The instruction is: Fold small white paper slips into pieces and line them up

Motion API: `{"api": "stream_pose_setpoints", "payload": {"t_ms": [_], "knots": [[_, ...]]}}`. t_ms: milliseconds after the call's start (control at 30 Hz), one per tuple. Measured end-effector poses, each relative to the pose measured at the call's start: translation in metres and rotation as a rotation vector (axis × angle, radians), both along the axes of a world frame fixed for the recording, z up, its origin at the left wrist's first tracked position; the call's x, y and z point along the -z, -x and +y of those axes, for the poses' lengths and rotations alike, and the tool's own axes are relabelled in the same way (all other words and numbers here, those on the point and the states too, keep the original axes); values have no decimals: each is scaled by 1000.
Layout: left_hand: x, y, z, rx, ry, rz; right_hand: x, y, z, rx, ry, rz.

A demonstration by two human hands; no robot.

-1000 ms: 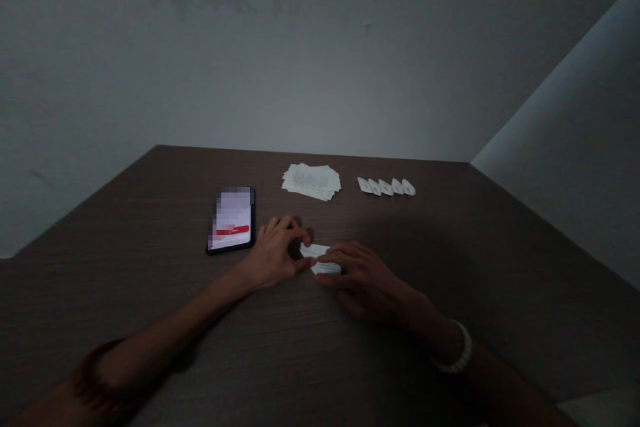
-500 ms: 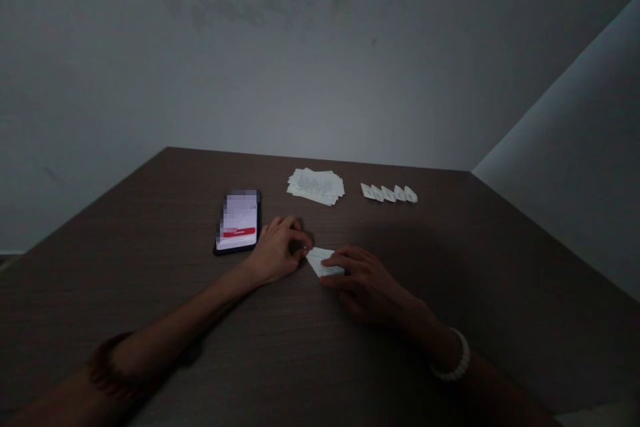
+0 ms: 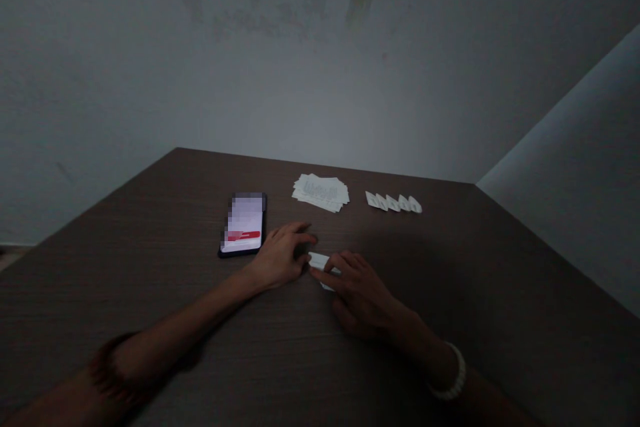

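A small folded piece of white paper (image 3: 319, 260) lies on the table between my two hands, partly covered by fingers. My right hand (image 3: 361, 294) grips and presses it from the right, with the index finger stretched along its near side. At the paper's left corner is my left hand (image 3: 283, 255); its thumb touches or nearly touches the corner, while the index finger stands apart above, leaving a gap. The paper's near edge sticks out below my right index finger.
A phone (image 3: 244, 222) with a lit screen lies just left of my left hand. Farther back sits a loose stack of printed paper sheets (image 3: 321, 192). Several small folded papers (image 3: 393, 202) overlap in a row to its right. The brown table (image 3: 150, 247) meets a stained wall (image 3: 320, 94).
My left thumb and index finger have parted at the paper's corner. My right index finger has slid left along the paper, which now shows a narrower shape. The view has tilted slightly.
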State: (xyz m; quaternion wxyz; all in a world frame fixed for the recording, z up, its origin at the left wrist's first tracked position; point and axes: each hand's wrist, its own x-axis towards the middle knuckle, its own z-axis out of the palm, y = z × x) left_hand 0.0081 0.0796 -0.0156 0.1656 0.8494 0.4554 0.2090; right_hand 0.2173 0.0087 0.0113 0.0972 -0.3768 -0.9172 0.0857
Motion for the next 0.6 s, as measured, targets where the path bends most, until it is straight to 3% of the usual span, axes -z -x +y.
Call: {"api": "stream_pose_setpoints", "payload": {"t_ms": [233,600], "knots": [[-2,-2,0,6,63,99,-6,7,-2,44,16,-10],[-6,-3,1,-20,103,93,1,-4,-2,13,-14,63]]}}
